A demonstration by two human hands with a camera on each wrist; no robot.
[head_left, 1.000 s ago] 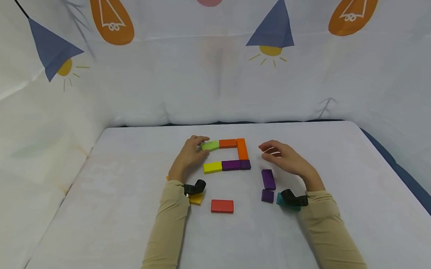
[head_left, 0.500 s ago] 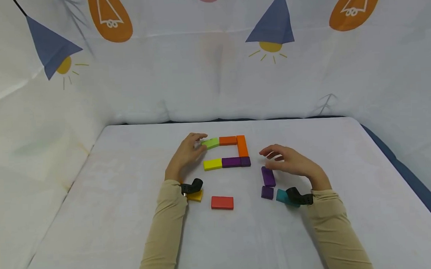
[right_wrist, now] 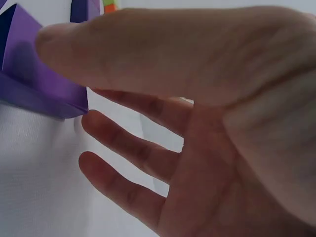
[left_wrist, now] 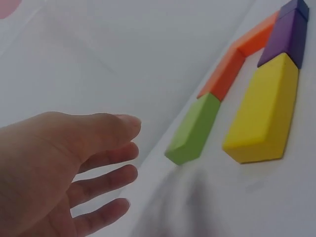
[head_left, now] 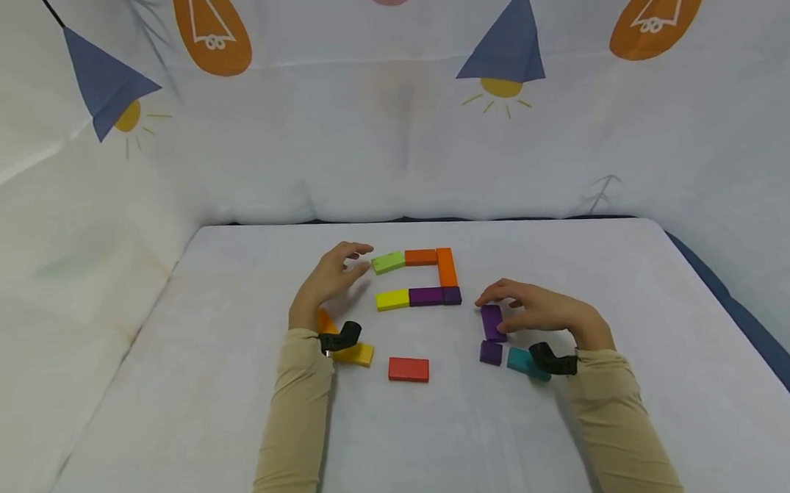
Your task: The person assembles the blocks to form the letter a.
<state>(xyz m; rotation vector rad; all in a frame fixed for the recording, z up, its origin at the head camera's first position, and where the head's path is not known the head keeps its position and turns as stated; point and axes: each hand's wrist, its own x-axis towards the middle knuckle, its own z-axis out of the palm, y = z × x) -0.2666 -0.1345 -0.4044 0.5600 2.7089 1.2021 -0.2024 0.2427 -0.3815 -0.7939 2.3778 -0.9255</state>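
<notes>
My left hand hovers just left of a lime green block, fingers loosely spread and holding nothing. In the left wrist view a gap shows between the thumb and that green block. Over a long purple block is my right hand, its thumb at the block's right side and its fingers around the far end. The right wrist view has the thumb overlapping the purple block, the other fingers relaxed and apart. Green, two orange, two purple and a yellow block form an outline that is open on the left.
A small purple block and a teal block lie near the right wrist. Nearer me is a red block. A golden yellow block and an orange block are partly hidden by my left wrist. A white cloth wall stands behind the table.
My left hand has drawn away leftward from the green block, leaving it in place. The right hand has come down and nearer me, onto the long purple block.
</notes>
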